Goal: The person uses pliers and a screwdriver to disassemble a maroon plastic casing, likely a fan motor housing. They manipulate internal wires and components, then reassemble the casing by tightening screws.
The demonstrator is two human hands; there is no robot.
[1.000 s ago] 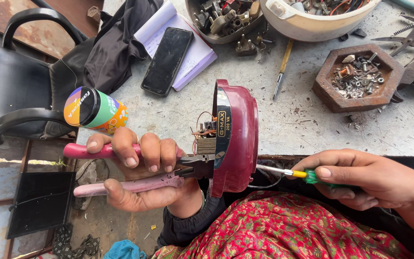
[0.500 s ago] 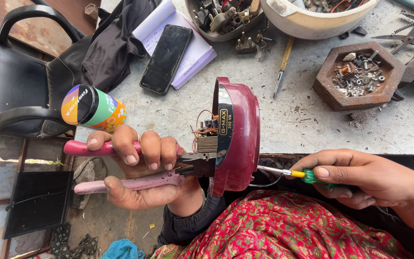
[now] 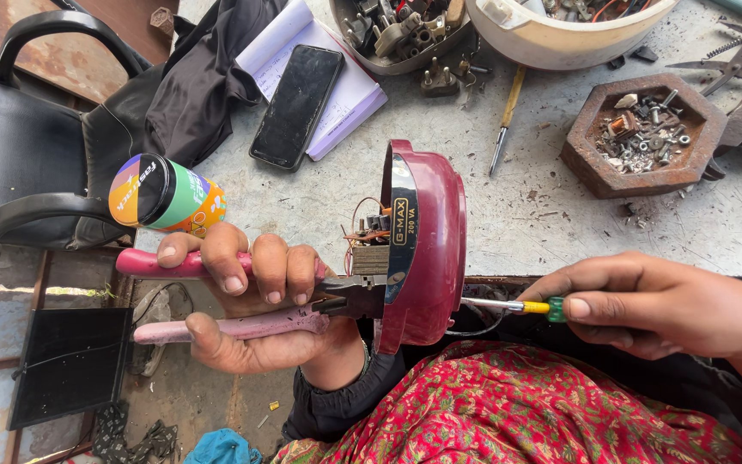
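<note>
Pliers with pink handles sit clamped in our left hand, jaws biting inside the maroon casing at the table edge, just as a second ago. Our right hand still pinches the screwdriver into the casing's far side; nothing has shifted.

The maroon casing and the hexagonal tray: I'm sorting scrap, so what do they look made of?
The maroon casing looks like moulded plastic: smooth, glossy, evenly coloured, with rounded edges. The hexagonal tray looks like rusted iron or steel: rough, matte, reddish-brown, thick-walled. Neither is certain by look alone.
</note>
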